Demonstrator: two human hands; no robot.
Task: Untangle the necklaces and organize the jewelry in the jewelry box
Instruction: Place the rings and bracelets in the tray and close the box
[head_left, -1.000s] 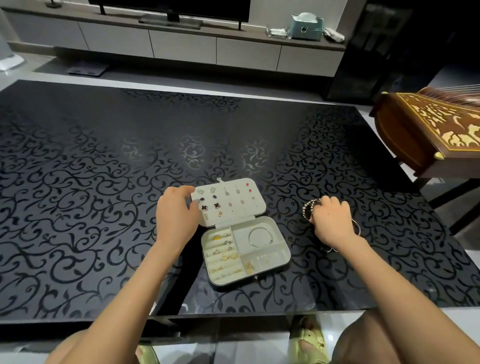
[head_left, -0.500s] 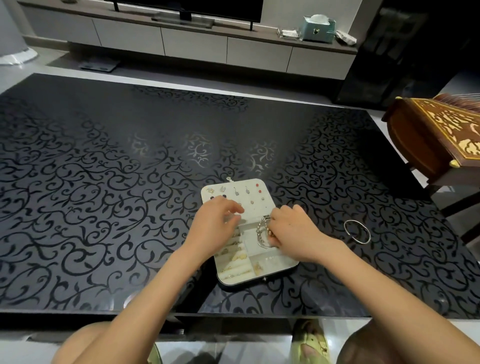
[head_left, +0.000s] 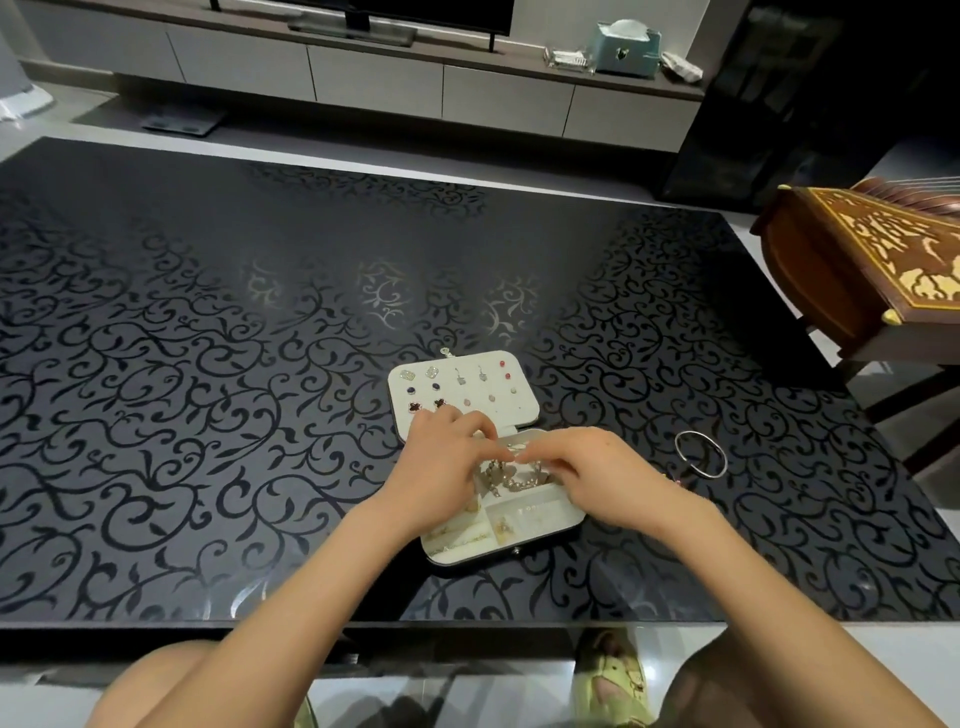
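Stretching across nearly the whole view is a glossy black desk (head_left: 260, 415) printed with curling vine scrolls. Below its near edge, a green slipper (head_left: 613, 675) shows on the floor. Behind the desk runs a low pale TV console (head_left: 374, 73) carrying a teal tissue box (head_left: 626, 47). At the right stands a brown wooden instrument (head_left: 872, 260) with gold inlay.

The jewelry box (head_left: 550, 514) lies open on the desk's near middle, its lid (head_left: 519, 415) laid flat and studded with earrings. A silver bangle (head_left: 701, 454) lies on the desk near the box, to its right.

Both hands cover the tray's far compartments. The right hand (head_left: 602, 467) pinches a beaded tangle (head_left: 511, 480) lying in the tray. The left hand (head_left: 441, 462) curls beside the tangle, and I cannot tell whether it grips anything.
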